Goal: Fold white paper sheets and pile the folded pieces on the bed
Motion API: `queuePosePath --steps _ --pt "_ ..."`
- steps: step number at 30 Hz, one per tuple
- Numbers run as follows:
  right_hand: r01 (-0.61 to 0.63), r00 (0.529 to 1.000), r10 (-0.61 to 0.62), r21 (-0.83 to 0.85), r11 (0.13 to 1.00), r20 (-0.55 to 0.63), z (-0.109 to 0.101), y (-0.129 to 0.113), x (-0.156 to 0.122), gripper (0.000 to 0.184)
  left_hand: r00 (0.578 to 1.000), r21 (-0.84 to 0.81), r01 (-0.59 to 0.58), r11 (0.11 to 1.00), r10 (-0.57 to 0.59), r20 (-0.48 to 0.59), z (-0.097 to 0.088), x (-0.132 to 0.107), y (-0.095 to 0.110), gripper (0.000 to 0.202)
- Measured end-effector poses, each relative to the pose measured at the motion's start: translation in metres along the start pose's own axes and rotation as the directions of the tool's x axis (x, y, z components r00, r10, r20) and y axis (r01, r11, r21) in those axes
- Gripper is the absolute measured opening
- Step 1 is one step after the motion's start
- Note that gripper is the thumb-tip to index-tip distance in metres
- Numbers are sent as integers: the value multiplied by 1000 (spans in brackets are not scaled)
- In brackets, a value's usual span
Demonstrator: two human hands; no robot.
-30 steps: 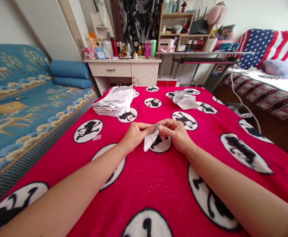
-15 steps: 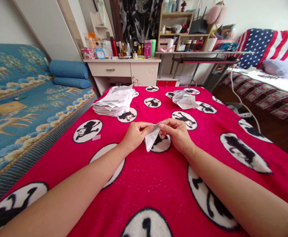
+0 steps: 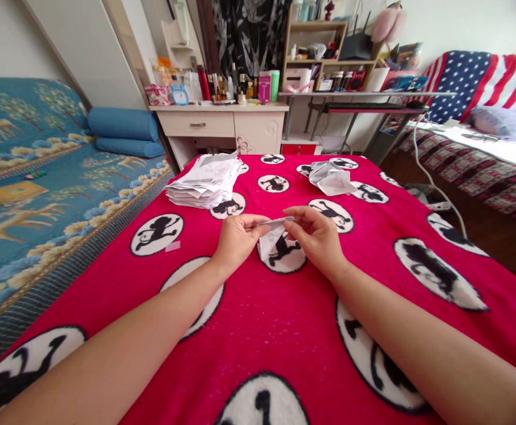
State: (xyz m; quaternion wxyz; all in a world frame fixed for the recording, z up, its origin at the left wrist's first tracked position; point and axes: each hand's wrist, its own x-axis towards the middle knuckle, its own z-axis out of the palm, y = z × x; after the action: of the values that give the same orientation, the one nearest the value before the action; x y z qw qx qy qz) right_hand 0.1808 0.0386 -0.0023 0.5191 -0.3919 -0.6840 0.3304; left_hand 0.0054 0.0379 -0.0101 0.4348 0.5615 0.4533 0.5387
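A small folded sheet of printed paper (image 3: pixel 268 241), roughly triangular with its point hanging down, is held above the red blanket. My left hand (image 3: pixel 240 239) pinches its upper left corner between thumb and fingers. At the upper right end, my right hand (image 3: pixel 317 239) pinches the folded edge with thumb and index finger, the other fingers loosely curled. Beyond my left hand lies a thick stack of printed papers (image 3: pixel 207 180). Some folded paper pieces (image 3: pixel 331 178) rest farther off on the right.
The red blanket (image 3: pixel 258 330) with black-and-white monkey ovals covers the surface under my hands. A small pale strip (image 3: pixel 173 246) lies on it at left. A blue-covered sofa (image 3: pixel 72 195) borders the left side; a white dresser (image 3: pixel 222 124) and a desk (image 3: pixel 364 94) stand behind.
The folded paper has turned so its top edge lies nearly level. My hands have moved slightly apart, the right fingers lifting a little.
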Motion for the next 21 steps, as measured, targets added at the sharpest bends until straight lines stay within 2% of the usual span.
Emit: queuePosePath --steps 3,5,7,9,10,12,13,14,16,18,21 --pt "-7 999 10 -68 998 44 -5 1 2 17 997 135 -81 988 80 11 -2 1 5 18" --pt "-41 998 42 -26 999 53 -7 1 2 19 993 169 -117 979 115 21 -2 1 7 15" --pt "-93 995 90 40 995 51 -7 -1 2 22 995 147 -99 984 94 43 -2 1 7 15" --pt "-137 990 134 82 987 40 -5 -2 1 22 989 97 -10 995 -4 148 -1 0 7 19" --pt "-154 988 150 93 984 40 -4 -3 1 23 968 76 61 995 -78 237 -1 0 7 21" --pt "-182 983 177 118 976 52 0 -4 1 25 888 55 214 975 -218 404 -2 -1 8 26" --pt "-197 980 190 137 971 66 2 -5 0 26 854 46 273 961 -265 448 -2 -2 8 28" --pt "-212 976 201 156 965 81 3 -5 0 28 843 24 315 949 -291 452 -2 -2 9 31" --pt "-239 970 224 182 954 100 5 -6 1 33 881 -58 350 935 -307 359 -3 -2 9 36" --pt "-258 963 239 167 952 126 7 -6 0 39 929 -167 343 924 -308 206 -2 -2 8 41" --pt "-210 970 202 42 977 137 8 -5 -2 42 951 -309 302 902 -309 27 -1 1 5 45"
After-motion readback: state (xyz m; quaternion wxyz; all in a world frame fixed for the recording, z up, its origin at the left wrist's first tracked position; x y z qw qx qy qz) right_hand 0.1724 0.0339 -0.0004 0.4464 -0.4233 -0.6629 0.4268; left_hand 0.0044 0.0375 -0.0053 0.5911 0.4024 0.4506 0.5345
